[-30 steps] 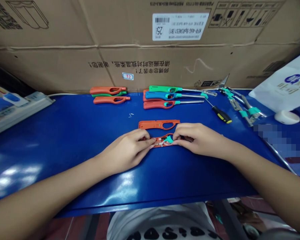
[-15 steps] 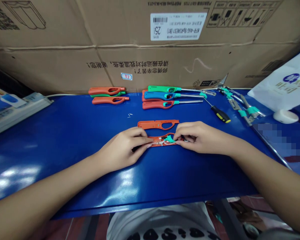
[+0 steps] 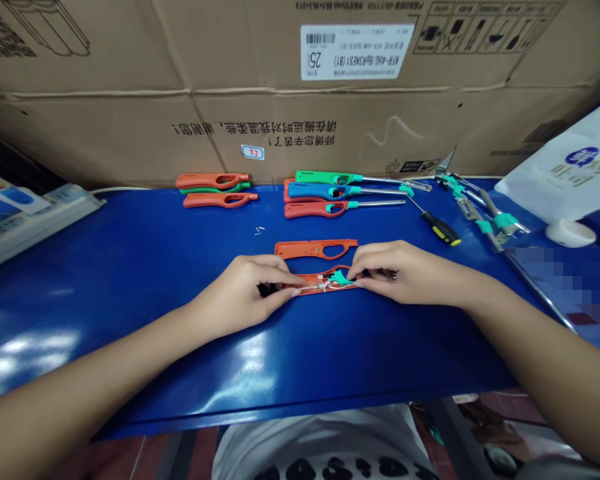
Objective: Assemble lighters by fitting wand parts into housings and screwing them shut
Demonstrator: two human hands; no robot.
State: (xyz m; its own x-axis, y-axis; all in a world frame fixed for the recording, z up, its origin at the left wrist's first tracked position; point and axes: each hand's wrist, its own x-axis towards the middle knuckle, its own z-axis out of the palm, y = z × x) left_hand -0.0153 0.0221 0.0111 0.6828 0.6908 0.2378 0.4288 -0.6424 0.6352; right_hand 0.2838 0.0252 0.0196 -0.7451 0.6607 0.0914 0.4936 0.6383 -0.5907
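An opened orange lighter half (image 3: pixel 325 281) with a teal trigger and small inner parts lies on the blue table (image 3: pixel 130 280). My left hand (image 3: pixel 245 297) pinches its left end, fingers closed. My right hand (image 3: pixel 405 273) pinches its right end by the teal trigger, fingers closed. The matching orange cover shell (image 3: pixel 316 249) lies flat just behind them, apart from both hands.
Assembled long lighters (image 3: pixel 340 193) in green, blue and orange lie at the back, with orange and green shells (image 3: pixel 215 189) to their left. A yellow-black screwdriver (image 3: pixel 437 227), metal tubes with teal parts (image 3: pixel 485 213), a power strip (image 3: pixel 30 213) and cardboard boxes (image 3: pixel 280 87) surround the table.
Both hands have shifted slightly on the lighter half; my left fingers slid a little left and my right fingers adjusted near the trigger. Nothing else moved.
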